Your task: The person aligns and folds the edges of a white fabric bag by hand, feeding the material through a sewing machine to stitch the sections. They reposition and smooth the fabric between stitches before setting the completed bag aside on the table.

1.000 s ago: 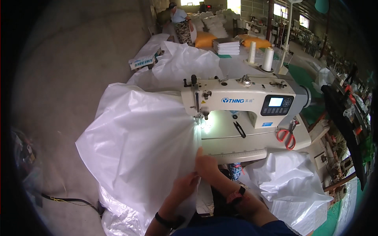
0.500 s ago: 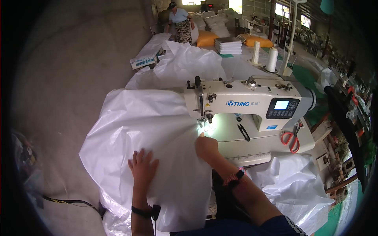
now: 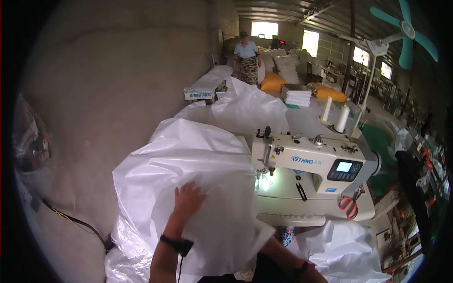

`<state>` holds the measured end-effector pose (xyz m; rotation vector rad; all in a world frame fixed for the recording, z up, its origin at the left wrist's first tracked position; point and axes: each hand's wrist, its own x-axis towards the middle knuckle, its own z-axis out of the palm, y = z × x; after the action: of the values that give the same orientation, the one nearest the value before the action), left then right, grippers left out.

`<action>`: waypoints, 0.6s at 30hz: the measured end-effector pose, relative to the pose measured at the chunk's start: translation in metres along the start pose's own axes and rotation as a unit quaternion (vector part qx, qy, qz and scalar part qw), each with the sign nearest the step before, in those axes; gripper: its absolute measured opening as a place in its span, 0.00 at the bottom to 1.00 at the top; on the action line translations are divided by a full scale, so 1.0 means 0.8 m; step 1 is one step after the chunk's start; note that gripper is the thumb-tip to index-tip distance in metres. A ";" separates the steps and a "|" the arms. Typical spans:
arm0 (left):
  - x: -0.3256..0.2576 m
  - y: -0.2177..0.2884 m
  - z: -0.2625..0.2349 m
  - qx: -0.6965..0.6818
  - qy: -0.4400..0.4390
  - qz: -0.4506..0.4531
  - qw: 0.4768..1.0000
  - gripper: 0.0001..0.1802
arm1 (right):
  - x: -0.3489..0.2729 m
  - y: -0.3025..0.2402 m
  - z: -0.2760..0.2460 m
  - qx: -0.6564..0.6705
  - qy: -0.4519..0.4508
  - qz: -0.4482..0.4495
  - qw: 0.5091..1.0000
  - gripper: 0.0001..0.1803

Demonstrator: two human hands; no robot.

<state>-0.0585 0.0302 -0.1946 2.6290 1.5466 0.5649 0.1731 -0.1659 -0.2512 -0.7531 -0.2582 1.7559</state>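
A large white plastic sheet (image 3: 217,212) drapes over the left side of a sewing machine (image 3: 302,158) and hangs toward me. My left hand (image 3: 188,200) lies on the sheet with fingers spread, pressing it flat. Of my right arm, the forearm (image 3: 289,259) shows; it reaches beneath a raised corner of the sheet near the table's front edge, and that hand's fingers are hidden. The sheet's right edge runs close to the lit needle area (image 3: 265,181).
On the machine table lie black thread snips (image 3: 301,192) and red-handled scissors (image 3: 349,207). Two white thread cones (image 3: 341,119) stand behind. More white sheeting (image 3: 337,250) is bunched at the right. A person (image 3: 247,59) stands far back, near orange sacks (image 3: 272,81). A fan (image 3: 406,30) hangs upper right.
My right hand has left the needle area and drawn back toward me, under the sheet's corner. My left hand stays flat on the sheet. The view has tilted upward.
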 end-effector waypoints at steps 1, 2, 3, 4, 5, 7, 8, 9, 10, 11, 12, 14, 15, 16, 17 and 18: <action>-0.030 0.012 -0.005 -0.042 0.033 0.013 0.999 0.25 | -0.010 0.017 0.000 -0.056 0.007 0.003 0.998 0.24; -0.061 0.025 -0.008 -0.081 0.048 0.018 0.995 0.23 | -0.014 0.029 0.002 -0.046 -0.002 0.042 0.998 0.24; -0.090 0.037 -0.006 -0.056 0.055 0.027 0.997 0.23 | -0.012 0.037 0.005 -0.090 -0.006 0.050 0.995 0.24; -0.112 0.047 -0.002 -0.031 0.074 0.020 0.997 0.23 | -0.007 0.043 0.010 -0.134 -0.009 0.054 0.989 0.25; -0.124 0.049 0.003 0.005 0.126 0.047 0.991 0.22 | 0.003 0.042 0.016 -0.178 -0.011 0.051 0.983 0.25; -0.118 0.033 0.012 0.027 0.114 -0.001 0.993 0.23 | 0.025 0.039 0.028 -0.261 -0.009 0.030 0.965 0.25; -0.109 0.020 0.015 0.060 0.105 -0.031 0.992 0.23 | 0.038 0.037 0.034 -0.302 -0.006 0.012 0.953 0.25; -0.096 0.005 0.016 0.061 0.105 -0.030 0.992 0.23 | 0.054 0.033 0.040 -0.345 -0.001 -0.009 0.939 0.25; -0.079 -0.011 0.013 0.058 0.099 -0.013 0.993 0.23 | 0.071 0.030 0.046 -0.384 0.004 -0.030 0.923 0.25; -0.064 -0.028 0.008 0.057 0.062 0.001 0.996 0.23 | 0.091 0.025 0.051 -0.423 0.013 -0.050 0.905 0.25; -0.045 -0.046 -0.003 0.055 0.091 0.003 0.994 0.23 | 0.112 0.020 0.055 -0.456 0.022 -0.071 0.887 0.25; -0.001 -0.076 -0.030 -0.056 -0.048 0.110 0.991 0.22 | 0.158 0.011 0.062 -0.513 0.044 -0.107 0.851 0.25; 0.019 -0.082 -0.040 -0.077 -0.041 0.112 0.990 0.22 | 0.182 0.006 0.064 -0.542 0.059 -0.121 0.830 0.25; 0.038 -0.084 -0.051 -0.149 -0.084 0.085 0.982 0.22 | 0.206 0.002 0.066 -0.567 0.070 -0.134 0.810 0.25; 0.053 -0.084 -0.061 -0.218 -0.128 0.059 0.966 0.22 | 0.229 -0.002 0.068 -0.589 0.082 -0.143 0.791 0.25; 0.060 -0.080 -0.067 -0.279 -0.105 0.010 0.955 0.22 | 0.251 -0.005 0.070 -0.610 0.090 -0.150 0.773 0.25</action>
<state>-0.1087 0.0950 -0.1444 2.1907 1.0967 0.5919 0.1139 0.0322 -0.2773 -1.6615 -1.3826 1.0204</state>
